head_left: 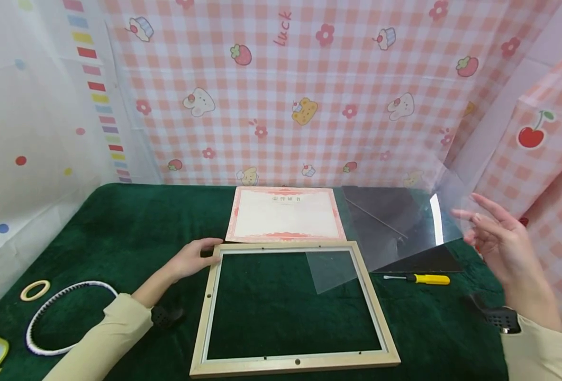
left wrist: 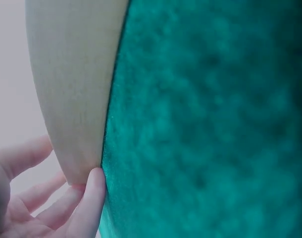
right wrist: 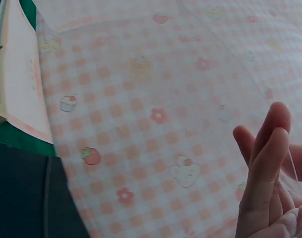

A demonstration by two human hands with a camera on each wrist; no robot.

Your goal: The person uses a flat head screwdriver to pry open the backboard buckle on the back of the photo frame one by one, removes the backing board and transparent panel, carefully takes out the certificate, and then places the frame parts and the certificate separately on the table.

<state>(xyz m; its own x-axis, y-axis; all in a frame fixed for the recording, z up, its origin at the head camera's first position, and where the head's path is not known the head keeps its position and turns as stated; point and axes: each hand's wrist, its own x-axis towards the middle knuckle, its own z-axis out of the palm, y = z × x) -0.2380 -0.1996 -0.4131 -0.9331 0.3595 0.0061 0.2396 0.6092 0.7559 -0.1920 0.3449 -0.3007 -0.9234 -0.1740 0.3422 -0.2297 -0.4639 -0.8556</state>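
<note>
A light wooden picture frame (head_left: 296, 365) lies flat on the green cloth. At its far left corner my left hand (head_left: 194, 259) holds on, thumb by the side and fingers by the top edge; the left wrist view shows fingertips (left wrist: 95, 179) against the corner. My right hand (head_left: 507, 243) pinches the right edge of a clear plastic sheet (head_left: 386, 248), raised and tilted. The sheet's lower left corner hangs over the frame's opening. Through it shows a dark backing board (head_left: 428, 263). Behind the frame lies a red-bordered certificate (head_left: 286, 217).
A yellow-handled screwdriver (head_left: 432, 279) lies right of the frame. To the left are a small wooden ring (head_left: 35, 282), a white hoop (head_left: 29, 330) and a yellow-edged object (head_left: 2, 346). Pink checked cloth (head_left: 281, 106) hangs behind and along the right.
</note>
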